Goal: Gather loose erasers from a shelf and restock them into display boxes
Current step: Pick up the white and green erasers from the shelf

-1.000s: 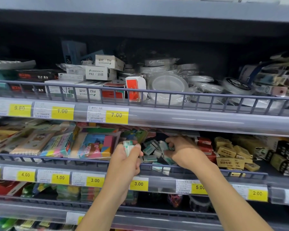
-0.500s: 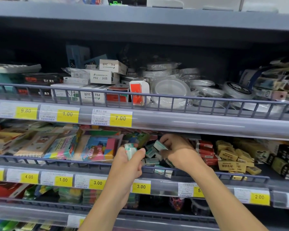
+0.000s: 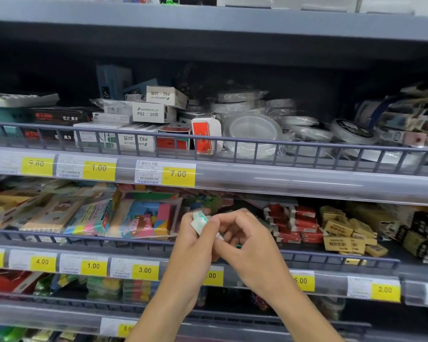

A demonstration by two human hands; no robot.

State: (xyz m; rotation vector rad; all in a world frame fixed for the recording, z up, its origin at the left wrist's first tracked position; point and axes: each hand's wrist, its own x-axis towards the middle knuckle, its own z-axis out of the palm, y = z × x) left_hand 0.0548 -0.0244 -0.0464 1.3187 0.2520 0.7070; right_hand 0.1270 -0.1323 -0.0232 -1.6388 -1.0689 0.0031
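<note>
My left hand (image 3: 192,240) is raised at the middle shelf's rail and grips a small stack of teal-and-white erasers (image 3: 199,221). My right hand (image 3: 245,239) has come up against it, fingers curled and touching the stack; whether it holds an eraser of its own is hidden. The pile of loose teal erasers on the shelf is covered by both hands. Red-sleeved erasers (image 3: 297,225) and yellow erasers (image 3: 341,233) lie loose to the right on the same shelf.
A wire rail (image 3: 89,239) runs along the front of the middle shelf. Colourful sticky-note packs (image 3: 143,215) lie left of my hands. The upper shelf holds white boxes (image 3: 153,112) and tape rolls (image 3: 252,129). Yellow price tags line the shelf edges.
My right hand has lifted off the loose eraser pile and moved left to meet my left hand. The left hand has held its stack throughout.
</note>
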